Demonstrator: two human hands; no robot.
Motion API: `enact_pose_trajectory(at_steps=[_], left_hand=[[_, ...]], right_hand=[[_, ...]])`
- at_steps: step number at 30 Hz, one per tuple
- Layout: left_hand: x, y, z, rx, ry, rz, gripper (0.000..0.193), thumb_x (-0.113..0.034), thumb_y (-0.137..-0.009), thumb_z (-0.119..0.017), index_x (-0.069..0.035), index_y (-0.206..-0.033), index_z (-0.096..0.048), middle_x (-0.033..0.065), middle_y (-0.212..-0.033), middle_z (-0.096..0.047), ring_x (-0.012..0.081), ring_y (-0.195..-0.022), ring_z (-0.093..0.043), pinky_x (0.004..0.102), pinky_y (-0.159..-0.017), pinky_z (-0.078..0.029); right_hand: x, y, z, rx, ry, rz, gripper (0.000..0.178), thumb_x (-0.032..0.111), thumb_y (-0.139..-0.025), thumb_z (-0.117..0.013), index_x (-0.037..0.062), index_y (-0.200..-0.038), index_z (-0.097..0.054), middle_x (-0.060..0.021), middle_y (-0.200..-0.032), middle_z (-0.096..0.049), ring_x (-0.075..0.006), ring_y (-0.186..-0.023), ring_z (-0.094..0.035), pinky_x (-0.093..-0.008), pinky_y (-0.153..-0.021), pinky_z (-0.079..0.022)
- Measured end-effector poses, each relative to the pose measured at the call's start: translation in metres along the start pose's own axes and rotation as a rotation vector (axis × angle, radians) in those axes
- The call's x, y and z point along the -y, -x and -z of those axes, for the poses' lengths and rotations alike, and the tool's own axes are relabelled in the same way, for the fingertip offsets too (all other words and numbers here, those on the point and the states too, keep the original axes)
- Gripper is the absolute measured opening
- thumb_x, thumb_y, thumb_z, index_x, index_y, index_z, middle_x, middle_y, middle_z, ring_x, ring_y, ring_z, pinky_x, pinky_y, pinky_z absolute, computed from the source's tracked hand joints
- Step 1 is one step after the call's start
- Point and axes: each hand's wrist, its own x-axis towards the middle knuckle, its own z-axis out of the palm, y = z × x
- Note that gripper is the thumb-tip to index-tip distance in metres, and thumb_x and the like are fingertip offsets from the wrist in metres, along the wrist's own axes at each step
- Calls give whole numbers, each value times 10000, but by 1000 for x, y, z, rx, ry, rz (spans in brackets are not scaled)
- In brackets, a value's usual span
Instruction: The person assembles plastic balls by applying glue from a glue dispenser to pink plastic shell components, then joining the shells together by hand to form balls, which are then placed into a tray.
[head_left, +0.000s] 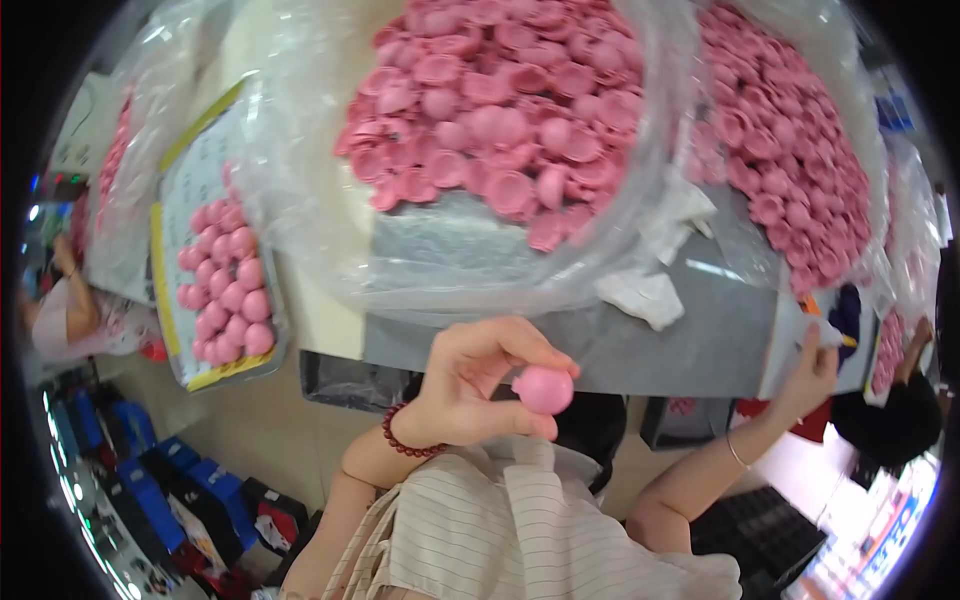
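My left hand (480,385) is closed, pinching a smooth pink ball (546,390) between thumb and fingertips in front of the table's near edge. Around that wrist is a dark red bead bracelet. My right hand (812,370) reaches to the table's right end, fingers drawn together at a small white item (800,335); what they grip, if anything, is too small to make out. Beside it lie orange and dark blue things. Across the table spreads a heap of pink half-shell cups (510,130) on clear plastic sheeting.
A second heap of pink cups (785,150) lies at the right. At left, a tray (190,375) holds several pink balls. Crumpled white cloths (645,297) rest on the grey tabletop (690,340). Blue and black bins (150,500) stand on the floor. Other people sit at both sides.
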Motion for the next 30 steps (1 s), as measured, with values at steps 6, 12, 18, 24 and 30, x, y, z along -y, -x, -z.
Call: enact_pose_trajectory(at_steps=[6, 12, 18, 24, 30], left_hand=[[-26, -8, 27, -245, -516, -264, 271, -32, -652, -651, 39, -893, -551, 119, -845, -587, 191, -807, -565, 288, -707, -439], [-48, 12, 105, -686, -1391, 121, 342, -98, -755, -525, -3, -1082, -482, 138, -1047, -528, 267, -949, -513, 331, -802, -393], [-37, 9, 110, -263, -1830, 244, 503, -249, -852, -377, 5, -1270, -257, 148, -1333, -240, 261, -1247, -196, 345, -999, -140], [-57, -4, 92, -409, -1643, 24, 533, -311, -799, -470, -30, -1234, -341, 135, -1283, -335, 321, -1192, -290, 417, -972, -199], [-60, -37, 22, 113, -1507, 43, 564, -331, -767, -521, -26, -1215, -366, 146, -1250, -374, 332, -1206, -265, 444, -979, -172]], right_hand=[[56, 38, 40, -130, -504, 78, 295, 194, -822, -458, -79, -934, -471, -192, -930, -537, -236, -826, -523, -309, -725, -419], [72, 66, 18, 201, -443, 274, 323, 216, -801, -494, -61, -965, -472, -162, -909, -539, -192, -834, -519, -267, -734, -383], [68, 68, 21, 226, -555, 205, 311, 205, -797, -493, -61, -957, -473, -156, -876, -540, -201, -809, -529, -274, -725, -392], [77, 76, 11, 312, -563, 195, 292, 198, -787, -509, -54, -931, -477, -155, -847, -543, -202, -765, -535, -276, -711, -400], [79, 89, 6, 397, -531, 157, 280, 179, -776, -514, -54, -927, -479, -151, -822, -550, -196, -757, -534, -271, -707, -397]])
